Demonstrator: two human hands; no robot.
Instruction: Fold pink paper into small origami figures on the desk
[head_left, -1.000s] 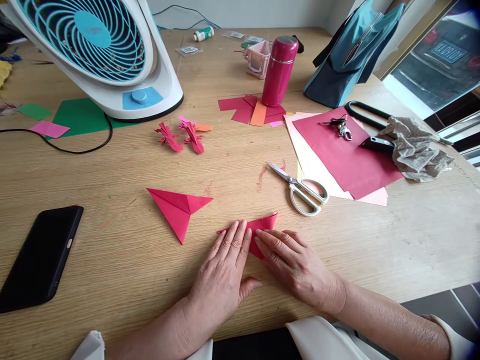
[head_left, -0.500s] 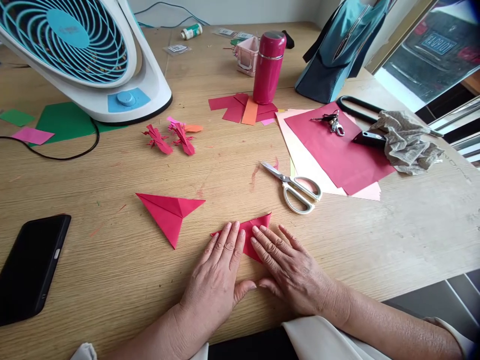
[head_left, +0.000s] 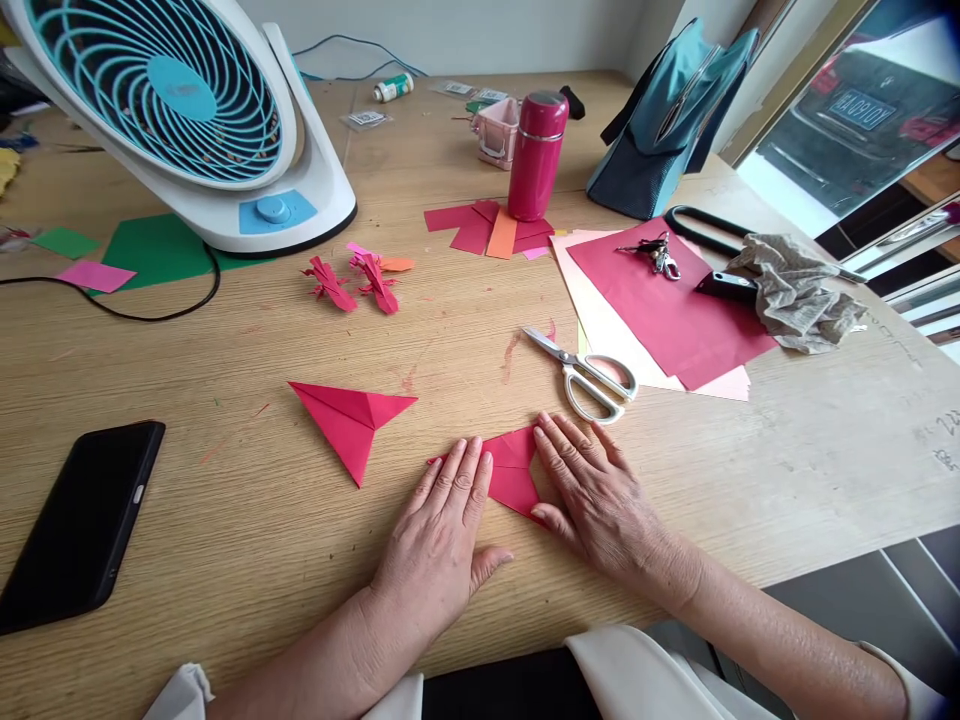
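A folded piece of red paper (head_left: 512, 470) lies flat on the table between my hands. My left hand (head_left: 439, 525) rests on its left part, fingers stretched out and covering that side. Over its right end lies my right hand (head_left: 596, 495), palm down with the fingers extended; they hide the paper's right corner. Left of my hands is a second folded red paper (head_left: 352, 420), shaped like an arrowhead, which neither hand touches. Just beyond my right hand are scissors (head_left: 585, 372) with white handles, blades pointing away to the left.
A black phone (head_left: 79, 520) lies at the left. Behind stand a white-and-blue fan (head_left: 296, 215), a pink flask (head_left: 538, 155) and a blue bag (head_left: 660, 130). Small red folded figures (head_left: 352, 283) sit mid-table. Paper sheets (head_left: 667, 310) with keys and crumpled cloth (head_left: 802, 295) lie right.
My right hand has slid to the right along the folded red paper, uncovering its middle. My left hand stays on the left part. The view has shifted slightly.
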